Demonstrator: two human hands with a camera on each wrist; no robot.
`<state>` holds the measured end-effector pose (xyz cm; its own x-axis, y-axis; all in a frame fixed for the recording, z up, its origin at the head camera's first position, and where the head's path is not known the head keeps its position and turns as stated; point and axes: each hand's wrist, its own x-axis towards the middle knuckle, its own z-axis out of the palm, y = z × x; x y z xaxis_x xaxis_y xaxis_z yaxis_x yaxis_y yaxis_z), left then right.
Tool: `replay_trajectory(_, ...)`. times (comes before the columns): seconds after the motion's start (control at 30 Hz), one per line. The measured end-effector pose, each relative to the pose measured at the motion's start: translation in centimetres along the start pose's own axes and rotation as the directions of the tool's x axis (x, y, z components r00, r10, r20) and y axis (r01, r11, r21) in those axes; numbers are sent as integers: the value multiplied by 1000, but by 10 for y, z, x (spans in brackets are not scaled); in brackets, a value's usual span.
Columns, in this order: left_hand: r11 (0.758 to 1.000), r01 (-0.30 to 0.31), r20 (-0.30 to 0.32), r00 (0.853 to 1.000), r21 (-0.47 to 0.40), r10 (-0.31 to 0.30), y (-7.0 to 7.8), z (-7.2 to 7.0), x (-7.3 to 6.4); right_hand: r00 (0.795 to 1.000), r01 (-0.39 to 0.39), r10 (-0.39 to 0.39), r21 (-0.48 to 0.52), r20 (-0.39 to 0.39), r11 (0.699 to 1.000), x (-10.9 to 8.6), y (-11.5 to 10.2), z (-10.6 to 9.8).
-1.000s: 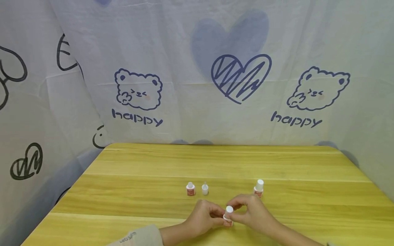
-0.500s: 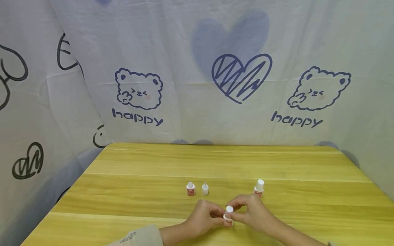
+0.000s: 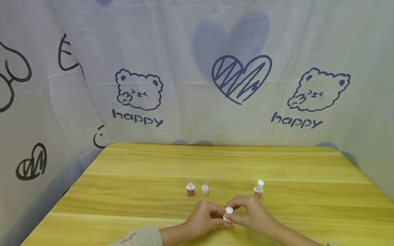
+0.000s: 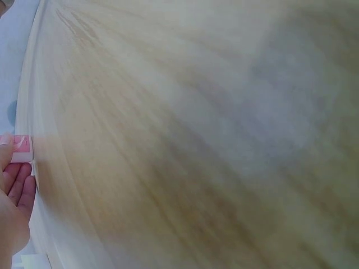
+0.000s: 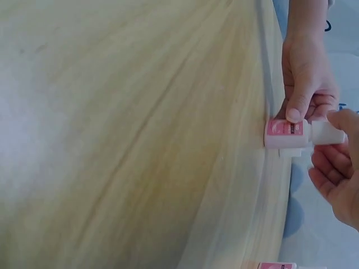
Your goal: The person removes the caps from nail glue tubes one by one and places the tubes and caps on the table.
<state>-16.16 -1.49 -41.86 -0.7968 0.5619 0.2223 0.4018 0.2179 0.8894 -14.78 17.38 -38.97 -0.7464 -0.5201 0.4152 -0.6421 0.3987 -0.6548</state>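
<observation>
A small bottle (image 3: 227, 224) with a pink-red label and a white cap (image 3: 229, 210) stands upright on the table in front of me. Its body is held by my left hand (image 3: 200, 218), with the thumb on the label in the right wrist view. My right hand (image 3: 254, 214) pinches the cap between thumb and fingers. The left wrist view catches only part of the bottle (image 4: 22, 147) at its left edge. Farther back are an uncapped bottle (image 3: 191, 190) and, to its right, a loose white cap (image 3: 205, 190) with its thin stem pointing up.
Another capped bottle (image 3: 259, 190) stands behind my right hand. The wooden table (image 3: 138, 191) runs back to a white cloth (image 3: 191, 112) printed with bears and hearts. A second cloth hangs along the left side.
</observation>
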Motion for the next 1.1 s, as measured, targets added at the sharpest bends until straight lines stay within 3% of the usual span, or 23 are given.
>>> replay_trajectory(0.27, 1000, -8, 4, 1000, -14, 8, 0, 0, -1, 996, -29, 25, -43, -81, 999, 0, -1, 5)
replay_trajectory(0.77, 999, -38, 14, 999, -1, 38, -3, 0, 0, 998, -60, 61, -21, 35, 998, 2, -5, -5)
replay_trajectory(1.1, 1000, -13, 4, 1000, 0, 13, -3, 1, 1, 997, 18, -17, -12, 75, 1000, 4, -4, -7)
